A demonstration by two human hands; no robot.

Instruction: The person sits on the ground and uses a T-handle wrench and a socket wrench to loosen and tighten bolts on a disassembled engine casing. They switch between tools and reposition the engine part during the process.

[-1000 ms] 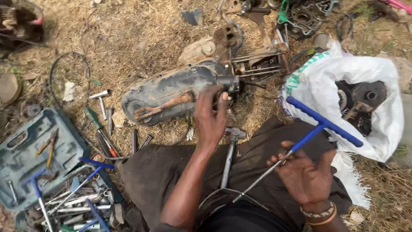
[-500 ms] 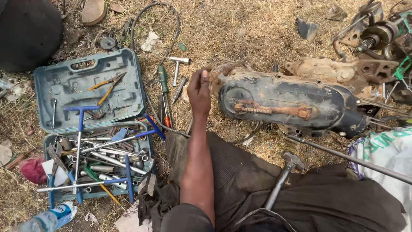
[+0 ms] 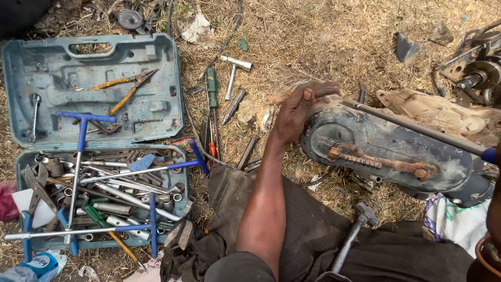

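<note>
My left hand (image 3: 298, 108) lies over the upper left end of a dirty black engine casing (image 3: 386, 156) on the dry grass, fingers curled on its rim. A rusty bar runs along the casing's side. The long steel shaft of a T-handle wrench (image 3: 412, 125) slants across the casing's top, its tip close to my left fingers. Its blue grip (image 3: 490, 155) sits at the right edge, where only a sliver of my right hand (image 3: 496, 175) shows, closed on it. My dark trousers (image 3: 313, 230) fill the bottom.
An open blue-green tool case (image 3: 94, 130) at left holds several blue T-wrenches, pliers and spanners. Screwdrivers (image 3: 212, 94) and a small hammer (image 3: 234, 68) lie on the grass. A steel hammer (image 3: 355, 235) rests on my lap. Engine parts (image 3: 472, 78) sit at the right.
The view has swung left and closer. The wrench shaft has risen from below the casing to lie across its top. My left hand stays on the casing's end.
</note>
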